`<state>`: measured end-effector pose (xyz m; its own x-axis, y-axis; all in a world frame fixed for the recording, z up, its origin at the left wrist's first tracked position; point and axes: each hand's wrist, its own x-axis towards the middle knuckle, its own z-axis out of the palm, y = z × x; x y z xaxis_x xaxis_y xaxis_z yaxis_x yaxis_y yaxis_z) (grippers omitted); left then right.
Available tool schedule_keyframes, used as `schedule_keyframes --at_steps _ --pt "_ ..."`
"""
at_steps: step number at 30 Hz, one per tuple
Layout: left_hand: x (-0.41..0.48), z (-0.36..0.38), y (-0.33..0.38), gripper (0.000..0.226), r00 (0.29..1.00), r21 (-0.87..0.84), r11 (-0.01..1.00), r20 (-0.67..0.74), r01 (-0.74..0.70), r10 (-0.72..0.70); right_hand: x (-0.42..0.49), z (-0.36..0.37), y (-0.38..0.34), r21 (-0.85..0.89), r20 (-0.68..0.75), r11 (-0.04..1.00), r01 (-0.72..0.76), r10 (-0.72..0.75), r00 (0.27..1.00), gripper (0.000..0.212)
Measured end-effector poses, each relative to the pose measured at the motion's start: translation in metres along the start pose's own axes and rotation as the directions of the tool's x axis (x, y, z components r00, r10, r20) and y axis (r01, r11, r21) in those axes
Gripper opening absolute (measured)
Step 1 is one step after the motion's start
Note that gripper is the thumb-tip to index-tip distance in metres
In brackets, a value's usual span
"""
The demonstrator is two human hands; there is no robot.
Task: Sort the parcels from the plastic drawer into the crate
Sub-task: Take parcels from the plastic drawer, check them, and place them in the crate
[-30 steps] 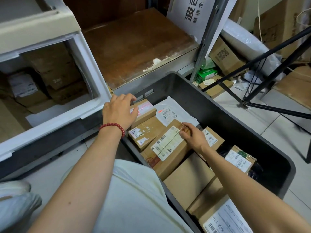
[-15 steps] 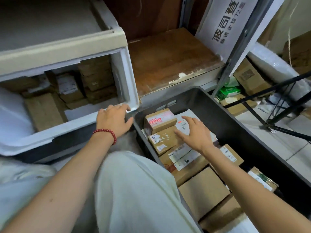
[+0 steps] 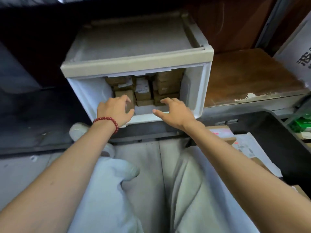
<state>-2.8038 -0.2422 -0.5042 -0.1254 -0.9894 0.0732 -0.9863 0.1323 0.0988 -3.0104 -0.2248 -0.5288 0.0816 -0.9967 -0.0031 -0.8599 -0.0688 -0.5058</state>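
Note:
A white plastic drawer (image 3: 200, 91) stands pulled out in front of me, with several brown cardboard parcels (image 3: 143, 91) stacked at its back. My left hand (image 3: 115, 111), with a red bead bracelet on the wrist, reaches over the drawer's front edge, its fingers spread near the left parcel (image 3: 125, 96) and holding nothing. My right hand (image 3: 175, 111) hovers over the front edge too, fingers spread and empty, close to the right stack of parcels (image 3: 166, 88). The dark crate (image 3: 276, 132) sits at the right with parcels (image 3: 222, 133) in it.
A worn wooden shelf (image 3: 249, 81) lies to the right of the drawer unit. My legs in light trousers (image 3: 151, 190) fill the foreground. A white shoe (image 3: 78, 132) shows below the drawer. Green packets (image 3: 301, 123) lie beyond the crate.
My view has turned left from the crate to the drawer. My right hand left the parcels in the crate and moved to the drawer; my left hand moved from the drawer's edge into it.

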Motion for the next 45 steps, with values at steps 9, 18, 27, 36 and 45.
schedule_keyframes --at_steps 9,18,27,36,45 --pt "0.019 0.032 -0.028 0.055 0.982 0.027 0.991 0.138 0.130 -0.132 0.028 0.064 -0.004 0.008 -0.010 0.993 -0.116 0.116 0.993 0.067" --pt "0.063 0.075 -0.042 0.065 0.947 -0.028 0.964 0.196 0.264 -0.253 0.096 0.096 0.003 0.031 -0.009 0.997 -0.067 0.068 0.998 0.066" --pt "0.099 0.096 -0.056 0.061 0.890 -0.048 0.942 0.348 0.332 -0.296 0.141 0.126 -0.006 0.098 0.131 0.994 -0.040 0.027 0.991 0.062" --pt "0.112 0.106 -0.064 0.070 0.907 -0.253 0.878 0.226 0.407 -0.356 0.152 0.143 -0.032 0.323 0.165 0.945 -0.052 -0.002 0.986 0.039" --pt "0.092 0.086 -0.060 0.069 0.917 -0.528 0.773 0.029 0.352 -0.398 0.107 0.125 -0.053 0.699 0.172 0.696 -0.166 0.062 0.983 0.050"
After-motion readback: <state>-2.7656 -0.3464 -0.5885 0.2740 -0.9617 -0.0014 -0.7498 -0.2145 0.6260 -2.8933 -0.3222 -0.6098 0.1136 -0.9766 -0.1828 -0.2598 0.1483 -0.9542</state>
